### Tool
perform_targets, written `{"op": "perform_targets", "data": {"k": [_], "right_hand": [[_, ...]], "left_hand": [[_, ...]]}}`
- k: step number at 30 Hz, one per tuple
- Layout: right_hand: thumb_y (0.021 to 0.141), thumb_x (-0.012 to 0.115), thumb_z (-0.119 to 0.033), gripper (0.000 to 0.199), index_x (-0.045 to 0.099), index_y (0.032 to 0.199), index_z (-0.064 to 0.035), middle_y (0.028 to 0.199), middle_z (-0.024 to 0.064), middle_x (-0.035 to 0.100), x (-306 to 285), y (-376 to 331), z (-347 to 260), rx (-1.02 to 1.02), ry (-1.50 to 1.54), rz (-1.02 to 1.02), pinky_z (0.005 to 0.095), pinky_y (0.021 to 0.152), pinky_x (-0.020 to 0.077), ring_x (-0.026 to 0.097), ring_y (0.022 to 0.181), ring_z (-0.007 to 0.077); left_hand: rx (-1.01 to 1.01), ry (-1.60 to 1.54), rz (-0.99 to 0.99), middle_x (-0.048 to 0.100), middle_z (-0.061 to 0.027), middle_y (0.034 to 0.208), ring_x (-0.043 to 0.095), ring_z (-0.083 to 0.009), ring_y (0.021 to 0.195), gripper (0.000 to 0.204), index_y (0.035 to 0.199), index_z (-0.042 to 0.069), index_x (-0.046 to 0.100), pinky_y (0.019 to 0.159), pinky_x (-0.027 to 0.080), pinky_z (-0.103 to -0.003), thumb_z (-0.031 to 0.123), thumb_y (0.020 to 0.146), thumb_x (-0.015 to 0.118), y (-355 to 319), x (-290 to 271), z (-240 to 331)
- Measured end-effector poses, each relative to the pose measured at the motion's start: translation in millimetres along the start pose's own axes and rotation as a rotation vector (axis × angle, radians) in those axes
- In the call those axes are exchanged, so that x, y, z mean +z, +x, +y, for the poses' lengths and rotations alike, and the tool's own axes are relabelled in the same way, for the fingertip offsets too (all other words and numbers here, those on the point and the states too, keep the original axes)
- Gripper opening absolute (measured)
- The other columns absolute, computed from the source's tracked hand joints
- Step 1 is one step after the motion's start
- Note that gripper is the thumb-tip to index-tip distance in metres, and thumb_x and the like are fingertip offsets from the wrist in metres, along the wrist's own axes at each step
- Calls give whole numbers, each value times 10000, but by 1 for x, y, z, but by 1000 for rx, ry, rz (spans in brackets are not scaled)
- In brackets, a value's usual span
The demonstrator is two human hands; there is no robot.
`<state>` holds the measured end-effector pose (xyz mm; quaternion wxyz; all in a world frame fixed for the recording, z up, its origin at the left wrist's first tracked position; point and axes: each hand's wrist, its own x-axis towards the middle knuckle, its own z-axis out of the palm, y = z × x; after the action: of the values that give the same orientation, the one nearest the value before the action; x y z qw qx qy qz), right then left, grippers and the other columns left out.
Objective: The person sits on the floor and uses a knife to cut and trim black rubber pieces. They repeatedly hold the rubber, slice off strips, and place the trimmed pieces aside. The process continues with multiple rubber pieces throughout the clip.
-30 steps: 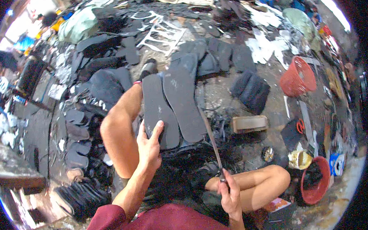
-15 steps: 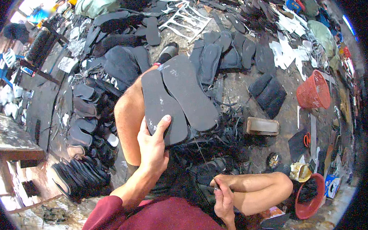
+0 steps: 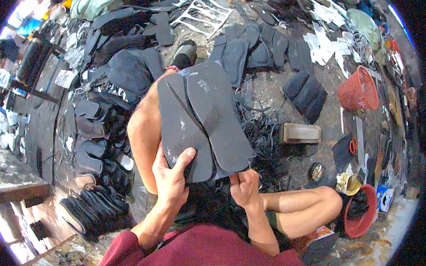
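**Two dark soles in hand amid a floor of cut rubber**

A person seated on a workshop floor (image 3: 268, 89) holds a pair of dark grey sandal soles (image 3: 205, 123) side by side over a bent knee. The left hand (image 3: 170, 181) grips the near end of the left-hand sole, thumb pressed on its upper face and fingers curled beneath; the right hand (image 3: 245, 189) pinches the bottom edge of the right-hand sole, fingers closed on it. The two soles overlap slightly along their inner edges and fan apart toward the far end.

Judging by the scene, the cutting stage looks done for these two — their outlines are clean — while fitting or finishing appears still ahead (neither sole carries a strap). Around the person lie many more: a row of dark soles (image 3: 261, 46) toward the far edge of the floor, stacked pieces (image 3: 94, 211) at the left edge, black offcuts (image 3: 266, 135) just beyond the knee. A red mesh basket (image 3: 357, 89) stands near the right edge, a red bucket (image 3: 359, 212) at the near right corner.
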<state>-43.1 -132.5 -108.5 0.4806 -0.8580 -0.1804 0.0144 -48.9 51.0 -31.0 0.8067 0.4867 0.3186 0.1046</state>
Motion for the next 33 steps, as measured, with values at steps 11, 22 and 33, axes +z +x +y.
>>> {"op": "perform_targets", "data": {"k": [11,22,33], "right_hand": [[885,661,-387,467,617,1226,-71,1210,144,655,31,24,35,196,431,-175,441,896,517,634,1062,359],[985,563,-309,429,548,1331,-56,1265,155,599,106,72,35,77,183,105,415,936,464,575,1131,310],[954,619,-240,520,454,1413,-59,1157,97,606,22,153,-42,133,483,-12,345,874,477,574,1043,211]], "left_hand": [[-53,-5,29,614,-127,1197,625,-228,1050,688,1365,-13,463,902,531,-357,91,770,790,-1,-12,-4],[-2,-75,-48,617,-99,1183,623,-202,1036,627,1349,-5,479,884,524,-331,139,810,765,-1,-10,-6],[36,-139,-141,622,-84,1139,623,-193,988,547,1325,16,501,852,531,-338,126,837,724,-13,0,-22]]}}
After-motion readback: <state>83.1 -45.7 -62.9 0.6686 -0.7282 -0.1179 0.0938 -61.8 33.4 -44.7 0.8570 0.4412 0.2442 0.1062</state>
